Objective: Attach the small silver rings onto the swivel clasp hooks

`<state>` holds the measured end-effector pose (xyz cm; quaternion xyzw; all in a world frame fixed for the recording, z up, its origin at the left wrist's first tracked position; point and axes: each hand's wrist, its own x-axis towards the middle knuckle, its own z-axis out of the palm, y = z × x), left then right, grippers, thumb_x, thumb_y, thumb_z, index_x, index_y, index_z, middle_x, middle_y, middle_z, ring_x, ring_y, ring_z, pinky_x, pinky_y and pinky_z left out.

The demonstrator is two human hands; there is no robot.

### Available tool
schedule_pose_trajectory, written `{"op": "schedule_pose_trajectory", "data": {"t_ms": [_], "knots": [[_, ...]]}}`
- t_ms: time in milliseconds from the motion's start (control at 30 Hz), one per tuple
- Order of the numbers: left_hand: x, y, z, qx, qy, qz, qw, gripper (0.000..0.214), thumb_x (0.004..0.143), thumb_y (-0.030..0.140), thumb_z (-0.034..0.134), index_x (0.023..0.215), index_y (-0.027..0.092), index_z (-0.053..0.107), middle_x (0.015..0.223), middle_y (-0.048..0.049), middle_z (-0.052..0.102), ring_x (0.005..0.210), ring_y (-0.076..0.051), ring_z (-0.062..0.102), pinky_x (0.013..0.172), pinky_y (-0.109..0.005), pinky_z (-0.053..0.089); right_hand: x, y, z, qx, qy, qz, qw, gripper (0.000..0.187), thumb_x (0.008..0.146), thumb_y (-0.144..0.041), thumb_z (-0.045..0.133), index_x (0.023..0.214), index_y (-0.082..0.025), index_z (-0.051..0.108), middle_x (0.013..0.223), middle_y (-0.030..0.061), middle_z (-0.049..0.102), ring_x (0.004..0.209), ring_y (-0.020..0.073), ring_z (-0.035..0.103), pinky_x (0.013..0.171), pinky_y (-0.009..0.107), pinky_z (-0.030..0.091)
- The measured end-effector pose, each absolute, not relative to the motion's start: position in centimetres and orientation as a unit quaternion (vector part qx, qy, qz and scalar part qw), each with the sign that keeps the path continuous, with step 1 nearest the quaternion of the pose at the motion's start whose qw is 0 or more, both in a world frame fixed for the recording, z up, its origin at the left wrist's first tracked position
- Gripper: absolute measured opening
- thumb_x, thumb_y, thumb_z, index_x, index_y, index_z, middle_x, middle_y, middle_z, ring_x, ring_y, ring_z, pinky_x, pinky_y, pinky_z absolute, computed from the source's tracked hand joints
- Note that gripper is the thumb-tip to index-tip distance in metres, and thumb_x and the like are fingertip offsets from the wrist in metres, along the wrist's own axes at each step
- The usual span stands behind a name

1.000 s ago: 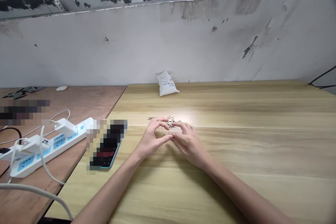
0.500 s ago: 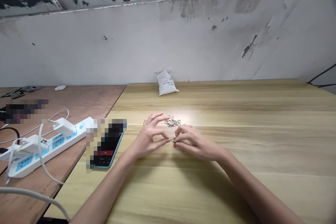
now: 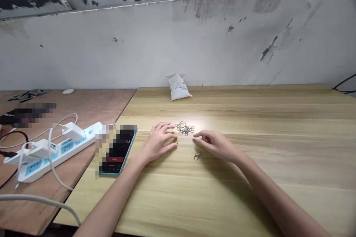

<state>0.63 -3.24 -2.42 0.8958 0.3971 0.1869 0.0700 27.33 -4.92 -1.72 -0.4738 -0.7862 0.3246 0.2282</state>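
Observation:
My left hand (image 3: 162,142) rests low over the table, with a small metal ring (image 3: 177,142) at the tips of its thumb and index finger. Its other fingers are loosely spread. Opposite it, my right hand (image 3: 215,144) hovers with index finger and thumb slightly apart, nothing visible between them; its remaining fingers curl under. A pile of small metal snap hooks (image 3: 185,129) lies just beyond and between both hands. One separate snap hook (image 3: 197,156) lies on the wood below the right fingertips, touched by neither hand.
To the left lies a phone (image 3: 116,152), partly pixelated. A white power strip (image 3: 62,152) with plugged-in chargers and cables stands on the brown table (image 3: 97,105). Against the wall sits a white plastic packet (image 3: 179,87).
My hands have moved apart from where they met over a small metal piece. The separate snap hook now lies free on the table. My right hand has shifted up toward the pile.

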Motion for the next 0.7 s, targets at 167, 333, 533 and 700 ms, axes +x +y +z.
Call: {"op": "schedule_pose_trajectory", "data": {"t_ms": [167, 333, 533, 700], "knots": [[1.6, -3.3, -3.0, 0.891, 0.393, 0.205, 0.095, 0.014, 0.09, 0.033, 0.061, 0.092, 0.025, 0.072, 0.124, -0.0033, 0.062, 0.123, -0.025, 0.047, 0.108, -0.047, 0.033, 28.3, -5.6, -0.4, -0.427, -0.824, 0.344, 0.143, 0.024, 0.082, -0.033, 0.064, 0.101, -0.021, 0.068, 0.072, -0.0022, 0.055, 0.062, 0.0114, 0.048, 0.056, 0.023, 0.033], [1.2, -3.0, -3.4, 0.863, 0.433, 0.216, 0.142, 0.013, 0.087, 0.034, 0.065, 0.093, 0.024, 0.069, 0.122, -0.0051, 0.06, 0.121, -0.025, 0.048, 0.104, -0.045, 0.039, 27.5, -6.3, -0.5, -0.437, -0.836, 0.317, 0.102, 0.008, 0.077, -0.017, 0.06, 0.079, -0.021, 0.067, 0.066, -0.0039, 0.058, 0.058, 0.0095, 0.048, 0.052, 0.021, 0.03], [0.9, -2.9, -3.7, 0.837, 0.467, 0.221, 0.18, 0.012, 0.086, 0.034, 0.065, 0.09, 0.022, 0.067, 0.125, -0.0066, 0.056, 0.126, -0.026, 0.045, 0.108, -0.045, 0.037, 26.9, -6.4, -0.9, -0.453, -0.825, 0.324, 0.096, 0.007, 0.071, -0.013, 0.058, 0.07, -0.019, 0.063, 0.066, -0.0039, 0.062, 0.058, 0.0089, 0.05, 0.052, 0.02, 0.031], [0.8, -3.0, -3.4, 0.858, 0.446, 0.213, 0.14, 0.013, 0.088, 0.033, 0.063, 0.095, 0.025, 0.069, 0.129, -0.0059, 0.056, 0.128, -0.026, 0.044, 0.107, -0.047, 0.038, 26.9, -6.4, -1.1, -0.441, -0.838, 0.293, 0.13, 0.012, 0.07, -0.013, 0.059, 0.079, -0.02, 0.062, 0.072, -0.0025, 0.062, 0.062, 0.0099, 0.05, 0.056, 0.021, 0.033]]}}
